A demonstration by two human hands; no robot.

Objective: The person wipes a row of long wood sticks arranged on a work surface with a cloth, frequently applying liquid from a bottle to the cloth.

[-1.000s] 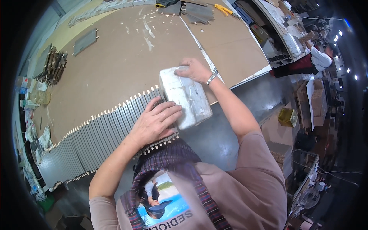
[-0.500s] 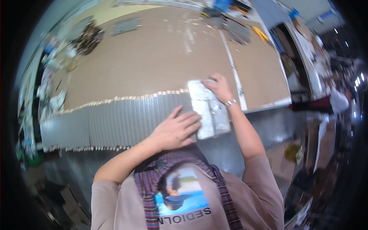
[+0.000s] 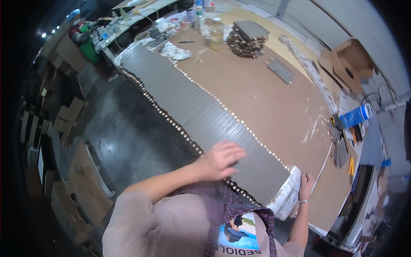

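Beside broad tabletop (image 3: 261,107), right fingers (image 3: 306,177) hold white block (image 3: 287,195) edging strips (image 3: 205,113), left fingers (image 3: 231,154) outstretched.

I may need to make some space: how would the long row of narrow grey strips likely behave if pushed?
The long row of narrow grey strips probably wouldn't move as one rigid piece, since seams show between many strips. Its wavering edges suggest it could bow or splay. The white plastic-wrapped block at its end may brace it there.

The table (image 3: 265,107) bears grey slats (image 3: 209,115) and a white block (image 3: 286,195).
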